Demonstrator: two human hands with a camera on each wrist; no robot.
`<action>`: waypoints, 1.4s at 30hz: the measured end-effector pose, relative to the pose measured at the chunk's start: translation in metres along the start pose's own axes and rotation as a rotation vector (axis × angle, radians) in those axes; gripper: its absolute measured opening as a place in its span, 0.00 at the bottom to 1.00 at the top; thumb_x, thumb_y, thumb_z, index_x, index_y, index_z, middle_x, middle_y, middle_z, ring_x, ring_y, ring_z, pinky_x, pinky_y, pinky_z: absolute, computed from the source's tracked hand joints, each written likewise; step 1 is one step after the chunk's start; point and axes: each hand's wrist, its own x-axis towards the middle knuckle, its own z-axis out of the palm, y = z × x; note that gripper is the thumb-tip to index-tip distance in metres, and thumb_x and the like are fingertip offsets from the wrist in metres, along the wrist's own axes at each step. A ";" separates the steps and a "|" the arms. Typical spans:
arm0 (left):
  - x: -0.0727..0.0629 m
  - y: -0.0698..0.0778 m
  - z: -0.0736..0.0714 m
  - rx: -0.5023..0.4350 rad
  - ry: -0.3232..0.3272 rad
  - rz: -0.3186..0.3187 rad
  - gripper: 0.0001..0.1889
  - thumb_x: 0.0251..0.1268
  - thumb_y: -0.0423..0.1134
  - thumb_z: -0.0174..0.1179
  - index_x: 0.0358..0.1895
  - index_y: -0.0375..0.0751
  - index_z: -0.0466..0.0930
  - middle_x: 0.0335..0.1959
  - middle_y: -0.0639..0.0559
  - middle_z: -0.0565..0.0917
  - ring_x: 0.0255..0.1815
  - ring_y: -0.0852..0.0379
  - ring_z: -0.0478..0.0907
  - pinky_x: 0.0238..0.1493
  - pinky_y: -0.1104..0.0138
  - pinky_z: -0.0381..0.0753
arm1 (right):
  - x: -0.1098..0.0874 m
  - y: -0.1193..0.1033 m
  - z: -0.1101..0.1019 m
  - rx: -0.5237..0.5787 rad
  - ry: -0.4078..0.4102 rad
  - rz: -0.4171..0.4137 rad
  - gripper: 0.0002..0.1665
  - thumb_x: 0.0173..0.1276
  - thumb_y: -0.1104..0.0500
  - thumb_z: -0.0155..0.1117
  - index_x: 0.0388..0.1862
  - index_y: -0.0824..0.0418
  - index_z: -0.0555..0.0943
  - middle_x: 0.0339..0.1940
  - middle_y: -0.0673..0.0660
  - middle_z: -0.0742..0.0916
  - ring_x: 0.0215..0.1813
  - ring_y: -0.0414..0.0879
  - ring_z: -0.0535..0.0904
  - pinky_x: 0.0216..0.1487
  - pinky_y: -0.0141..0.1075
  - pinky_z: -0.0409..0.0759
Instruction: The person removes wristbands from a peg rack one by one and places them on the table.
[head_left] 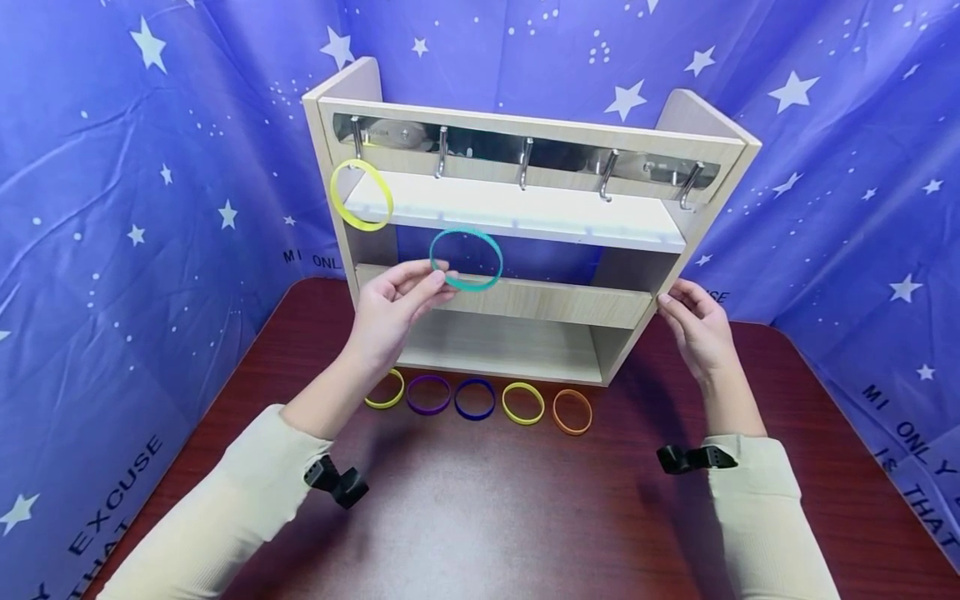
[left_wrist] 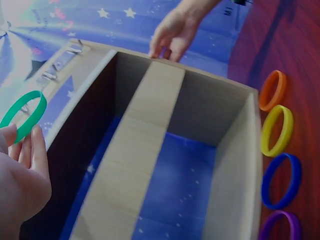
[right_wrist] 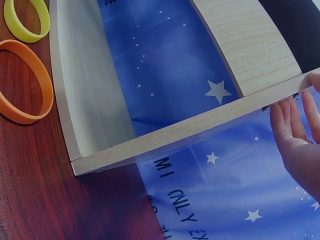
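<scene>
In the head view my left hand (head_left: pixel 390 312) pinches a teal silicone wristband (head_left: pixel 472 287) between thumb and fingers. The band is raised in front of a light wooden shelf rack (head_left: pixel 555 300), below its metal hooks (head_left: pixel 527 162). A yellow wristband (head_left: pixel 367 226) hangs from the leftmost hook; the other hooks carry no band. My right hand (head_left: pixel 697 329) is at the rack's right side panel. In the right wrist view its fingertips (right_wrist: pixel 276 112) touch the panel's outer face, with the thumb at the front edge.
A row of wristbands lies on the dark red table (head_left: pixel 480 508) before the rack: yellow (head_left: pixel 386 406), purple (head_left: pixel 429 412), blue (head_left: pixel 475 416), another yellow (head_left: pixel 522 422) and orange (head_left: pixel 572 432). A blue star-patterned curtain (head_left: pixel 187 167) surrounds the table. A white shelf (head_left: pixel 517 208) sits below the hooks.
</scene>
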 end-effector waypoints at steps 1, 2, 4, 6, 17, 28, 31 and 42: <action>-0.002 -0.002 -0.003 0.002 -0.009 -0.017 0.10 0.67 0.25 0.54 0.40 0.42 0.82 0.37 0.56 0.88 0.39 0.63 0.86 0.48 0.69 0.88 | 0.000 0.000 0.000 0.001 0.000 0.001 0.12 0.66 0.75 0.56 0.40 0.61 0.80 0.35 0.51 0.81 0.39 0.38 0.80 0.45 0.24 0.83; -0.003 -0.004 -0.007 0.010 -0.016 -0.037 0.10 0.67 0.25 0.54 0.40 0.42 0.82 0.37 0.55 0.88 0.39 0.62 0.86 0.48 0.69 0.88 | 0.000 0.000 0.000 0.002 -0.001 0.002 0.12 0.66 0.75 0.56 0.40 0.61 0.80 0.35 0.51 0.81 0.39 0.38 0.80 0.45 0.24 0.83; -0.007 -0.007 -0.014 0.024 -0.031 -0.077 0.08 0.67 0.26 0.55 0.41 0.40 0.82 0.36 0.54 0.89 0.39 0.62 0.86 0.48 0.69 0.88 | 0.000 0.000 -0.001 0.001 -0.005 0.001 0.12 0.66 0.75 0.56 0.40 0.61 0.80 0.35 0.51 0.81 0.39 0.38 0.80 0.45 0.24 0.83; -0.010 -0.011 -0.021 0.047 -0.037 -0.117 0.07 0.66 0.27 0.56 0.41 0.40 0.82 0.35 0.53 0.89 0.40 0.61 0.87 0.49 0.68 0.87 | 0.000 0.000 -0.001 0.000 -0.008 -0.001 0.12 0.66 0.75 0.56 0.40 0.61 0.80 0.35 0.51 0.81 0.39 0.38 0.80 0.46 0.24 0.83; -0.032 -0.040 -0.063 0.174 -0.055 -0.235 0.06 0.65 0.29 0.59 0.44 0.39 0.80 0.37 0.57 0.89 0.40 0.62 0.87 0.50 0.69 0.87 | 0.001 0.000 -0.001 0.007 -0.010 -0.009 0.12 0.66 0.75 0.55 0.40 0.61 0.80 0.35 0.51 0.82 0.40 0.39 0.80 0.46 0.25 0.83; -0.047 -0.065 -0.094 0.325 -0.128 -0.442 0.22 0.66 0.32 0.59 0.56 0.17 0.71 0.35 0.58 0.88 0.36 0.64 0.86 0.47 0.68 0.88 | 0.001 0.000 -0.001 0.003 -0.004 -0.010 0.13 0.66 0.75 0.56 0.41 0.61 0.80 0.35 0.51 0.82 0.40 0.39 0.80 0.47 0.25 0.83; -0.048 -0.072 -0.102 0.348 -0.165 -0.494 0.23 0.66 0.32 0.59 0.57 0.15 0.70 0.35 0.56 0.89 0.35 0.64 0.86 0.47 0.67 0.88 | 0.000 0.001 -0.001 0.004 0.001 -0.010 0.13 0.66 0.75 0.56 0.40 0.61 0.80 0.35 0.51 0.82 0.40 0.39 0.80 0.47 0.25 0.83; -0.057 -0.086 -0.120 0.455 -0.298 -0.664 0.21 0.65 0.33 0.60 0.52 0.15 0.74 0.38 0.42 0.89 0.31 0.63 0.85 0.39 0.72 0.88 | 0.001 0.001 -0.001 0.012 -0.001 -0.005 0.12 0.65 0.75 0.57 0.40 0.61 0.80 0.35 0.51 0.82 0.39 0.39 0.81 0.46 0.25 0.83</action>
